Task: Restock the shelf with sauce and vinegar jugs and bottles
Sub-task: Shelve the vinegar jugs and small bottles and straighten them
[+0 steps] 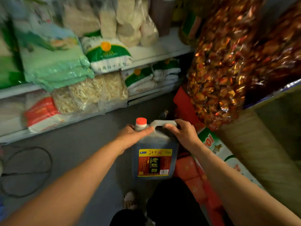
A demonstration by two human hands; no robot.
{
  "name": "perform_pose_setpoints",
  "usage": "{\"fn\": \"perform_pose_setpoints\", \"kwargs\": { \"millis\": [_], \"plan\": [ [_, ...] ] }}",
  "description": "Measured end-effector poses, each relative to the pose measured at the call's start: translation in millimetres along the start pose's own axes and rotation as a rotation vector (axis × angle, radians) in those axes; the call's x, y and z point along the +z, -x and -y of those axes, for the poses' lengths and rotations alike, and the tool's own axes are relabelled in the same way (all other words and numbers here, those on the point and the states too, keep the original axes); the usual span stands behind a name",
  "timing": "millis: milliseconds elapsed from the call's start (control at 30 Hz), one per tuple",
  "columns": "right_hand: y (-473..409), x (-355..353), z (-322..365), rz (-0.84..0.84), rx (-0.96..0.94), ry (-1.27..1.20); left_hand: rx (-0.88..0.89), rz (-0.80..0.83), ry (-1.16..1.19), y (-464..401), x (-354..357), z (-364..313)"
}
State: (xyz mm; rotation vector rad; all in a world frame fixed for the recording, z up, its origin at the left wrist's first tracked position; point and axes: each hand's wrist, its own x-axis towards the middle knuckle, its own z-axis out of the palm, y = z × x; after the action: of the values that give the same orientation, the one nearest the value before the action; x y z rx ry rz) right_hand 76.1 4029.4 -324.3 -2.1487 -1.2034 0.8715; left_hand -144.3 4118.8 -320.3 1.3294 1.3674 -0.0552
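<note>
Dark, heavy jug (pixel 154 154): your right hand (pixel 182 132) grips its handle, your left hand (pixel 132 136) holds the neck to steady it.

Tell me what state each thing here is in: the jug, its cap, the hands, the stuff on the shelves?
Jug: upright, held above the floor, full of dark liquid.
Cap: on the jug's neck, closed.
Left hand: holds the jug's neck, below the cap.
Right hand: grips the jug's handle.
Rice bags: sealed, lying stacked on the shelves.
Noodle packs: sealed, lying on a shelf.
Cable: looped on the floor.
</note>
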Motion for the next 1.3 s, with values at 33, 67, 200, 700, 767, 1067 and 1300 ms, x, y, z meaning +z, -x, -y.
{"fn": "perform_pose_setpoints", "kwargs": {
  "millis": [33, 67, 200, 700, 767, 1067, 1300],
  "plan": [
    [-1.6, -16.6, 17.6, -0.028, -0.035, 0.002, 0.034, -0.021, -0.008, 10.6, -12.0, -21.2],
    [-4.2, -32.4, 34.1, -0.053, -0.062, 0.01, 0.067, -0.038, -0.016, 19.0, -23.1, -41.0],
    [-30.2, -89.5, 86.6, -0.136, -0.137, 0.005, 0.18, -0.058, 0.014, 40.4, -59.5, -118.8],
    [-155.8, -284.0, 257.5, -0.167, -0.571, -0.046, 0.514, -0.379, 0.004, 72.7, -154.3, -349.9],
    [-168.3, -302.1, 278.8, -0.213, -0.622, -0.057, 0.56, -0.457, -0.037, 78.3, -168.7, -377.7],
    [-227.2, -354.6, 346.4, -0.378, -0.656, -0.083, 0.71, -0.467, -0.023, 66.3, -226.7, -474.9],
    [-302.5, -375.2, 392.0, -0.418, -0.671, -0.096, 0.806, -0.474, -0.005, 12.7, -275.6, -534.3]
  ]
}}
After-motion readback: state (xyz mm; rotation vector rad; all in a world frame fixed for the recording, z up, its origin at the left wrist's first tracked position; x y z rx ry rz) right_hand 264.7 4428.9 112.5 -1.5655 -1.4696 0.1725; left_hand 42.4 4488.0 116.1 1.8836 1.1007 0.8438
